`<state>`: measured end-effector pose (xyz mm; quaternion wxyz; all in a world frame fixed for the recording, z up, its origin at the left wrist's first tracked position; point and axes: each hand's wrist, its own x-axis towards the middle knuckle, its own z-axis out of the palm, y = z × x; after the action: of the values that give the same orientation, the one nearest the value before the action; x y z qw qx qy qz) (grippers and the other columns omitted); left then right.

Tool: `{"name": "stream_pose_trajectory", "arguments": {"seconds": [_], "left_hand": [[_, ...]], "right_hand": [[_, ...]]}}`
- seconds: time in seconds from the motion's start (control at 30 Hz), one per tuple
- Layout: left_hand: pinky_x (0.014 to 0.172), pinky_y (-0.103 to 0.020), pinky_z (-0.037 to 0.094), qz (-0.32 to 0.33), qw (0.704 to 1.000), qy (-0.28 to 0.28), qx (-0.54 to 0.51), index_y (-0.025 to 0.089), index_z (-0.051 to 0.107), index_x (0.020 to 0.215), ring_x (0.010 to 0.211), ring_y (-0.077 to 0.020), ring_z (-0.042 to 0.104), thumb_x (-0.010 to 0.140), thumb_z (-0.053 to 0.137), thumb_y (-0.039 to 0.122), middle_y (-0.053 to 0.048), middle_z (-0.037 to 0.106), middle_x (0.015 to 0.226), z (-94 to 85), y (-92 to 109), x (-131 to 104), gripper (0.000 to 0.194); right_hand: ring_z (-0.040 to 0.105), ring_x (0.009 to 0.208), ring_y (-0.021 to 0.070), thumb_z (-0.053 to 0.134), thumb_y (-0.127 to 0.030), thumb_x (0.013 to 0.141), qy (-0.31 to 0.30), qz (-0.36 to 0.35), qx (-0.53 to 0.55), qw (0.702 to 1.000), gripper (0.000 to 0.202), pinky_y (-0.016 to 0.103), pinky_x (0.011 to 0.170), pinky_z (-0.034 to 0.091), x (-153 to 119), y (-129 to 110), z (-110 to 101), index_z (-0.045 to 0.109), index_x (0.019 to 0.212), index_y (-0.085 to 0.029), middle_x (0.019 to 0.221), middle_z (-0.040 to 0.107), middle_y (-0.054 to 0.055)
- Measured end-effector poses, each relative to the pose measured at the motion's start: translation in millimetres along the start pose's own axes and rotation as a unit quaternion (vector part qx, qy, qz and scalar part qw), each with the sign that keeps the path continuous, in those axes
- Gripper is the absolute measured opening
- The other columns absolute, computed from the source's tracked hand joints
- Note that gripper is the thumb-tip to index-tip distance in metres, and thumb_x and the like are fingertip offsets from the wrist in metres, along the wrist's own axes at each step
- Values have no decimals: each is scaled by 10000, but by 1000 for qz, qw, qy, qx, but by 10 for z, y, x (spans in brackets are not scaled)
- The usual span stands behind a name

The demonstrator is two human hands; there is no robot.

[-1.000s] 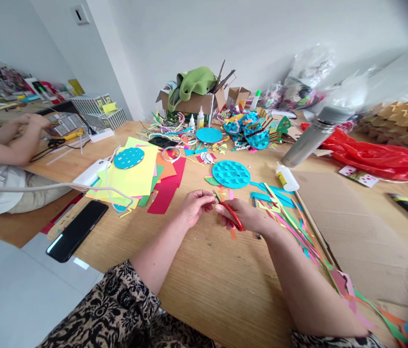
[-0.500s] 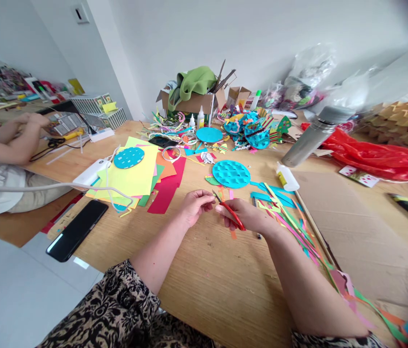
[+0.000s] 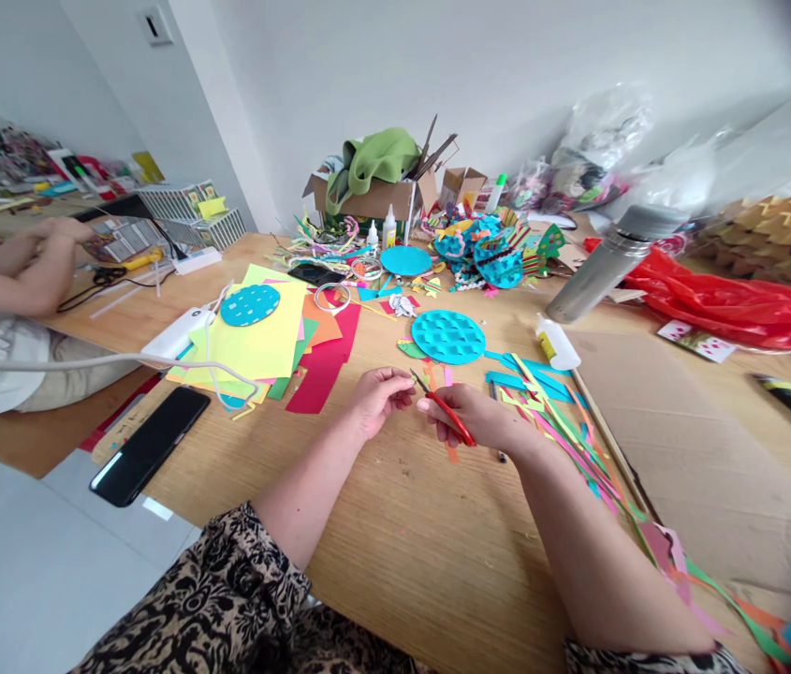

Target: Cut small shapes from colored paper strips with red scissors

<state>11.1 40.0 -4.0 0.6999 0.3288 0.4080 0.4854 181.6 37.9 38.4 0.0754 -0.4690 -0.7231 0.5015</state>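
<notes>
Red-handled scissors are gripped in my right hand, their blades pointing up and left toward my left fingertips. My left hand is closed in a pinch at the scissor tips; what it holds is too small to make out. Just beyond both hands lies a blue oval with raised bumps. Beside it on the right are blue paper strips and thin coloured strips. Stacked coloured paper sits to the left, with a dotted blue oval on top.
A black phone lies at the table's left edge. A glue bottle, a steel flask and cardboard are at the right. A white cable crosses at left. Another person's arms rest at far left.
</notes>
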Motion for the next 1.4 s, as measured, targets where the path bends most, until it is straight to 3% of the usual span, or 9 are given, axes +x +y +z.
{"name": "stream_pose_trajectory", "arguments": {"seconds": [1.0,1.4], "left_hand": [[544,-243,379,7,1000,-3,20,133,590,658,516,-89,508,584,675,218,12,554,549,-23,-2,9,140],[567,-242,379,6,998,-51,27,129,589,647,524,-82,500,613,684,207,16,560,563,-39,37,-17,128]], "right_hand": [[553,438,128,515,-582,799,5,27,-17,999,453,221,415,409,-6,12,-11,509,618,-166,541,619,56],[603,527,136,458,-639,828,-61,-18,27,998,508,214,462,445,-65,-8,-28,528,705,-151,638,630,65]]}}
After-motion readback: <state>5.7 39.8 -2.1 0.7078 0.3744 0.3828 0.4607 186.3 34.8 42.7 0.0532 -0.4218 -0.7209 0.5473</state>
